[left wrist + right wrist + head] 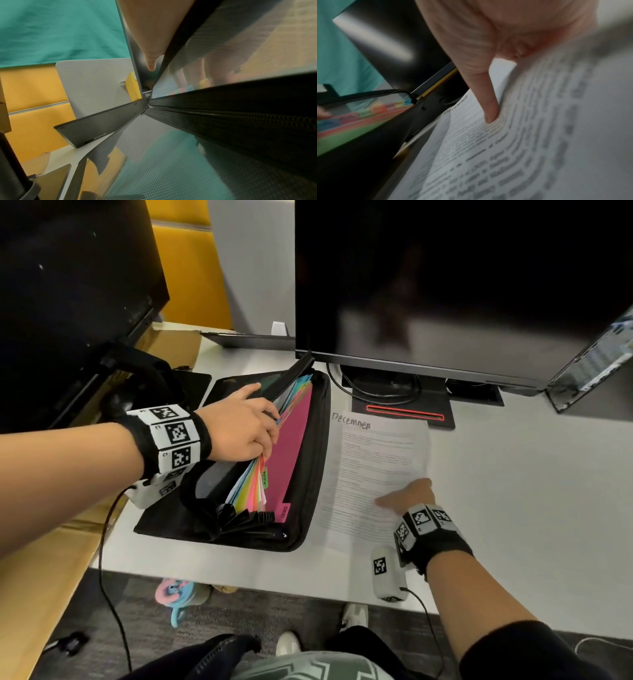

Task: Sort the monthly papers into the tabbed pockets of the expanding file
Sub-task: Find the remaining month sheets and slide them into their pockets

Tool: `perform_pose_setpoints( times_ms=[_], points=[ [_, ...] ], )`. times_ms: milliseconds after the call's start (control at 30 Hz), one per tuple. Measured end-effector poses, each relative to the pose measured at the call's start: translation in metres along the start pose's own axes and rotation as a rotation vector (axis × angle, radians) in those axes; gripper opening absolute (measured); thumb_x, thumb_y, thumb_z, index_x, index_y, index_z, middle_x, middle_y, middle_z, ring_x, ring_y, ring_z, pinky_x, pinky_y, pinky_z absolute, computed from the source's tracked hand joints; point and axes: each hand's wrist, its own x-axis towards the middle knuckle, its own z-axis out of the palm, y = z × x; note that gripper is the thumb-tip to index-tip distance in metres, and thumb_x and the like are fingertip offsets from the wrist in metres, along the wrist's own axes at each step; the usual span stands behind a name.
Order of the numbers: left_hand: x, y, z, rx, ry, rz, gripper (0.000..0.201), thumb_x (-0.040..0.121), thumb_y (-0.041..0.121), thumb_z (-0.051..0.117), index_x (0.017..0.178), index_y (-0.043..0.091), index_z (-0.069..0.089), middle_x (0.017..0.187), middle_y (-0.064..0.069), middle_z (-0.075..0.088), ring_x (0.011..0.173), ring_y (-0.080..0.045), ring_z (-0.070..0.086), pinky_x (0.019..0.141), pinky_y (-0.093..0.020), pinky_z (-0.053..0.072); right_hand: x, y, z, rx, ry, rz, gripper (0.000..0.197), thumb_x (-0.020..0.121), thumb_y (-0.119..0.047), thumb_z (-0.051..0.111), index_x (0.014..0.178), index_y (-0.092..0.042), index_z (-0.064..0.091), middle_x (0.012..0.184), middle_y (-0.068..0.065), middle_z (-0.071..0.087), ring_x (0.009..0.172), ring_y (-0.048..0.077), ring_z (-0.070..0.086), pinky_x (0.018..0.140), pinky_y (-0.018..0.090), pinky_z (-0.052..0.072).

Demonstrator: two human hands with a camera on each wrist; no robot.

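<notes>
A black expanding file [310,474] lies open on the white desk, its coloured dividers fanned out. The green NOV tab [264,479] and the pink DEC tab [285,512] show at its near end. My left hand [246,426] curls over the stack of dividers and holds them back to the left, baring the pink divider [291,440]. The left wrist view shows my thumb [150,54] against a black flap. Right of the file lies a printed sheet headed "December" [376,460]. My right hand [409,496] grips its lower right edge, with the thumb [488,105] on top and the sheet [522,148] bowed upward.
A large dark monitor [445,285] stands close behind, and its stand base [404,405] touches the sheet's top edge. Another screen [68,285] is at the left, a computer case [596,361] at the far right. Cardboard [41,594] borders the desk's left side.
</notes>
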Motion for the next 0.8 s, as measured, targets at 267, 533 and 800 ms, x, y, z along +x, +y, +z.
perform_pose_setpoints(
  times_ms=[267,533,800],
  points=[
    [-0.003,-0.003,0.006,-0.073,0.046,-0.034,0.053,0.076,0.043,0.021,0.076,0.035,0.074,0.099,0.018,0.064,0.118,-0.002,0.032,0.113,-0.041,-0.006,-0.003,0.016,-0.022,0.022,0.039,-0.216,0.011,0.081,-0.006,0.058,0.089,0.0,0.06,0.088,0.015,0.061,0.079,0.028,0.058,0.067,0.028,0.044],
    [0.0,-0.008,0.008,-0.209,0.025,-0.076,0.026,0.073,0.048,0.027,0.076,0.057,0.051,0.099,0.025,0.047,0.119,-0.009,0.043,0.111,-0.03,-0.007,-0.024,0.024,-0.098,0.423,0.048,-0.34,0.019,0.075,-0.009,0.073,0.094,-0.004,0.071,0.086,0.011,0.072,0.079,0.027,0.069,0.079,0.037,0.054],
    [-0.004,-0.008,0.001,-0.149,0.103,-0.005,0.051,0.076,0.042,0.025,0.077,0.031,0.075,0.097,0.014,0.064,0.113,-0.002,0.031,0.105,-0.016,-0.016,-0.065,0.011,-0.14,0.824,-0.004,-0.38,0.011,0.079,-0.002,0.068,0.089,-0.008,0.065,0.083,0.006,0.068,0.058,0.011,0.069,0.05,0.02,0.054]
  ],
)
